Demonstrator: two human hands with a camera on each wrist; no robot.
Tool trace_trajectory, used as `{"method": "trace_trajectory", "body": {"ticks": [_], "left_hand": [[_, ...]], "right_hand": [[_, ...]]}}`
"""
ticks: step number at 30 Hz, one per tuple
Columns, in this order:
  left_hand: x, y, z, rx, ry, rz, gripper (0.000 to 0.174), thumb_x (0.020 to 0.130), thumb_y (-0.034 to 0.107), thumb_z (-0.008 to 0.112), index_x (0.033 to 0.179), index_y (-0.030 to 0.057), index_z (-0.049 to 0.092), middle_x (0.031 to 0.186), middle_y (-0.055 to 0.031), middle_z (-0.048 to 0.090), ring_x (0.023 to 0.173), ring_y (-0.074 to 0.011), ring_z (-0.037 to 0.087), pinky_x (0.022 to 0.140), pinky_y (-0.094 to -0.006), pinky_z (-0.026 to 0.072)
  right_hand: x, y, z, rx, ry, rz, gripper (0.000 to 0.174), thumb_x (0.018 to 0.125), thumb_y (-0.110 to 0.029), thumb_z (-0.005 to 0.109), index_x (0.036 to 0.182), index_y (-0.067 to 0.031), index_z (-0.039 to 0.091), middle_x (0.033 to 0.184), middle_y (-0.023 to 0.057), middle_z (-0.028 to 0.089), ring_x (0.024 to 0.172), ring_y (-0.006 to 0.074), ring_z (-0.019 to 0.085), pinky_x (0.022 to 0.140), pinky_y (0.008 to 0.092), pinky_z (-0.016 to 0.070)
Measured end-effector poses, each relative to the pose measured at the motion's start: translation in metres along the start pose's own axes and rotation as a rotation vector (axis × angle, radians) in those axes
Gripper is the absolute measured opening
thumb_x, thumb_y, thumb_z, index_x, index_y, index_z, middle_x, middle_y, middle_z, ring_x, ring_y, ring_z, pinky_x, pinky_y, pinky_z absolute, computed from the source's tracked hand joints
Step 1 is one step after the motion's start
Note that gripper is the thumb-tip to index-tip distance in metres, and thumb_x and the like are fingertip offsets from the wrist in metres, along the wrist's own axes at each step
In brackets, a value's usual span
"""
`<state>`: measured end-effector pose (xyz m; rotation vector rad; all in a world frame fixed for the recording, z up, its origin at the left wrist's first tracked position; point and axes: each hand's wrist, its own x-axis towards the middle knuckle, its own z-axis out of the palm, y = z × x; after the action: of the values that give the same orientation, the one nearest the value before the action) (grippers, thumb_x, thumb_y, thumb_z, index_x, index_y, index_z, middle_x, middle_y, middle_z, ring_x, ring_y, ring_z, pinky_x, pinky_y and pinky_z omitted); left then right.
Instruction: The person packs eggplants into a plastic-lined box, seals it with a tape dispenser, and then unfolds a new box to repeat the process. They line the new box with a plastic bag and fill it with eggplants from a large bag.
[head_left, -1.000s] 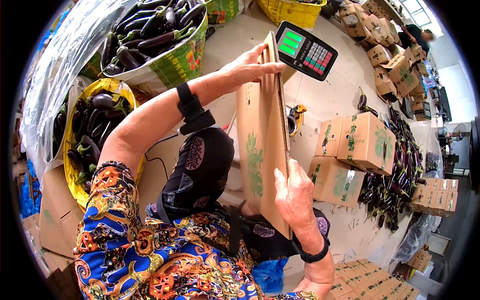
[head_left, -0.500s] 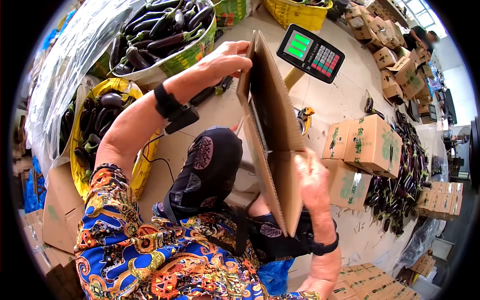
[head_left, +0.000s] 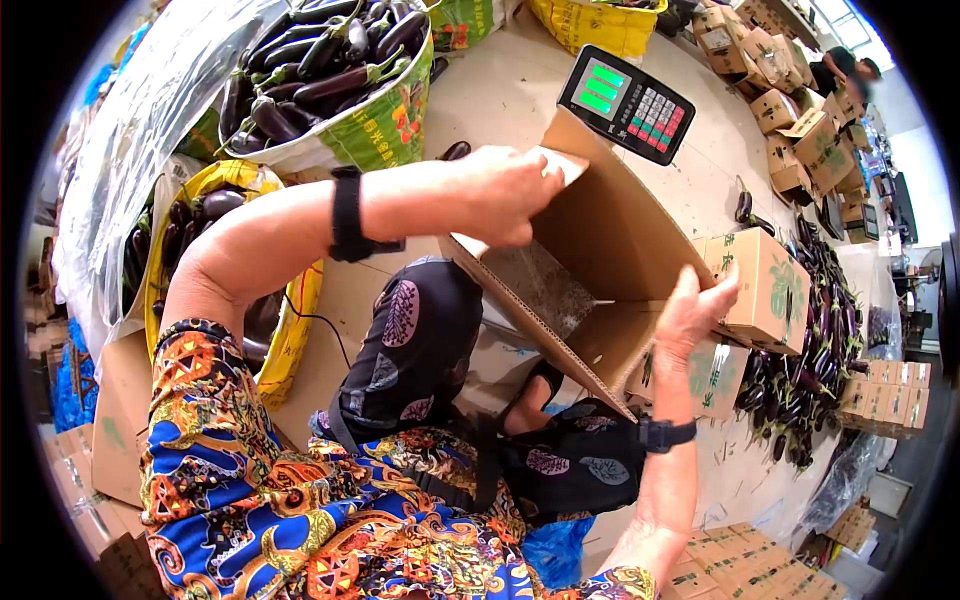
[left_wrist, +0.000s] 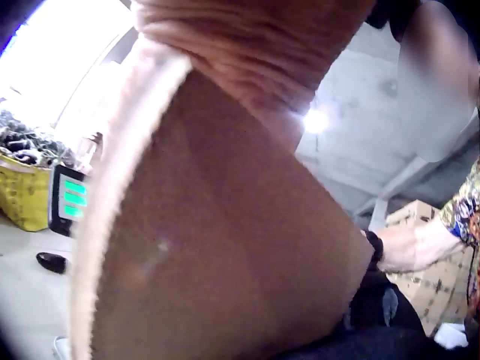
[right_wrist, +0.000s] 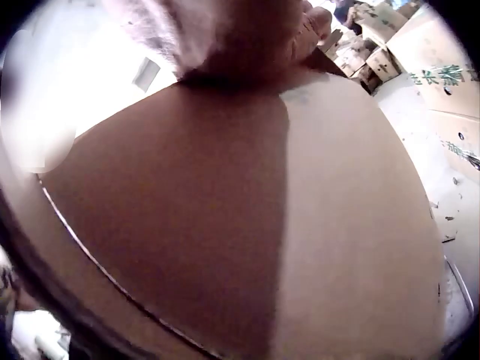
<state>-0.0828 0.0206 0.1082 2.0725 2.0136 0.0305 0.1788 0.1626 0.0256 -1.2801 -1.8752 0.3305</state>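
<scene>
A brown cardboard box, tilted and spread into a hollow shape, stands in front of the knees. My left hand grips its far left edge by a flap, fingers curled. In the left wrist view that hand lies over the top of a cardboard panel. At the right corner of the box my right hand holds the rim, thumb and fingers to either side. The right wrist view has that hand above a broad cardboard wall.
A scale display stands beyond the box. Sacks of eggplants are at the left. Printed cartons and an eggplant pile lie to the right. More boxes sit at lower right; a person is far off.
The flat folded cardboard has opened into a hollow box. My right hand has moved right and upward with its edge; my left hand has shifted a little lower, and its fingers now curl over.
</scene>
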Motion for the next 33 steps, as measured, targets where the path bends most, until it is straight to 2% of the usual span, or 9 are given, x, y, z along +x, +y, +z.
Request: {"method": "trace_trajectory", "body": {"ticks": [3,10,12,19,22,25,28,32,33], "left_hand": [[0.002,-0.009,0.017,0.110,-0.045,0.187,0.065,0.077,0.045,0.077,0.115,-0.0048,0.060,0.107,-0.0231,0.054,0.102,-0.0400,0.058,0.083,-0.0452,0.0528],[-0.008,-0.060,0.026,-0.216,0.023,0.246,0.049,0.083,0.029,0.072,0.122,0.0009,0.062,0.124,-0.0161,0.052,0.112,-0.0354,0.051,0.096,-0.0432,0.0451],[-0.013,-0.054,0.027,-0.233,0.020,0.189,0.048,0.082,0.023,0.070,0.125,0.0015,0.062,0.124,-0.0153,0.052,0.115,-0.0336,0.049,0.099,-0.0416,0.0436],[-0.020,-0.071,0.014,-0.649,-0.102,0.071,0.047,0.094,0.031,0.056,0.126,-0.0023,0.063,0.134,-0.0140,0.056,0.118,-0.0263,0.057,0.104,-0.0382,0.0438],[-0.054,-0.064,-0.004,-1.193,-0.097,-0.032,0.065,0.102,0.052,0.042,0.138,-0.0013,0.054,0.144,-0.0130,0.053,0.131,-0.0216,0.052,0.112,-0.0364,0.0370],[-0.068,-0.035,0.028,-1.084,0.307,0.125,0.071,0.102,0.051,0.043,0.152,0.0013,0.033,0.145,-0.0158,0.051,0.134,-0.0265,0.049,0.113,-0.0400,0.0355],[-0.041,-0.030,0.035,-1.006,0.535,-0.052,0.064,0.102,0.042,0.047,0.154,0.0071,0.031,0.144,-0.0192,0.051,0.130,-0.0250,0.051,0.108,-0.0380,0.0395],[-0.001,-0.042,0.049,-0.901,0.536,-0.264,0.067,0.103,0.039,0.047,0.157,0.0095,0.021,0.143,-0.0190,0.052,0.131,-0.0260,0.050,0.107,-0.0368,0.0399],[0.005,-0.049,0.061,-0.837,0.486,-0.291,0.071,0.102,0.041,0.048,0.158,0.0104,0.017,0.144,-0.0219,0.051,0.132,-0.0310,0.050,0.108,-0.0376,0.0394]], "right_hand": [[-0.013,-0.035,0.009,-0.133,0.076,-0.302,0.065,0.091,-0.020,0.064,0.145,0.0014,0.035,0.150,0.0288,0.031,0.140,0.0428,0.029,0.115,0.0559,0.0210],[-0.025,-0.045,-0.013,-0.541,-0.022,-0.768,0.054,0.094,-0.038,0.062,0.142,-0.0146,0.053,0.158,0.0124,0.035,0.142,0.0361,0.033,0.109,0.0511,0.0282],[-0.016,-0.051,-0.001,-0.161,-0.209,-0.992,0.061,0.088,-0.035,0.070,0.144,-0.0183,0.050,0.158,0.0099,0.036,0.140,0.0321,0.037,0.106,0.0468,0.0343],[-0.021,-0.035,0.068,0.029,-0.889,-0.926,0.083,0.078,-0.023,0.078,0.151,-0.0206,0.038,0.161,0.0053,0.027,0.141,0.0332,0.033,0.110,0.0497,0.0350],[-0.022,-0.033,0.066,-0.008,-0.793,-1.002,0.082,0.079,-0.022,0.077,0.151,-0.0206,0.038,0.161,0.0041,0.026,0.141,0.0329,0.034,0.111,0.0495,0.0341],[-0.025,-0.035,0.068,-0.007,-0.825,-0.979,0.086,0.078,-0.020,0.078,0.152,-0.0199,0.035,0.161,0.0033,0.029,0.141,0.0319,0.034,0.111,0.0501,0.0343],[-0.021,-0.041,0.066,-0.027,-0.768,-1.012,0.079,0.079,-0.019,0.076,0.149,-0.0168,0.041,0.157,0.0037,0.036,0.140,0.0308,0.036,0.110,0.0483,0.0347],[0.015,-0.055,0.036,-0.183,-0.338,-1.219,0.053,0.089,-0.018,0.065,0.139,-0.0081,0.051,0.147,0.0083,0.049,0.134,0.0287,0.045,0.107,0.0442,0.0364],[0.027,-0.048,0.032,-0.065,-0.257,-1.072,0.053,0.090,-0.020,0.064,0.139,-0.0073,0.050,0.145,0.0123,0.050,0.131,0.0299,0.048,0.105,0.0475,0.0376]]}}
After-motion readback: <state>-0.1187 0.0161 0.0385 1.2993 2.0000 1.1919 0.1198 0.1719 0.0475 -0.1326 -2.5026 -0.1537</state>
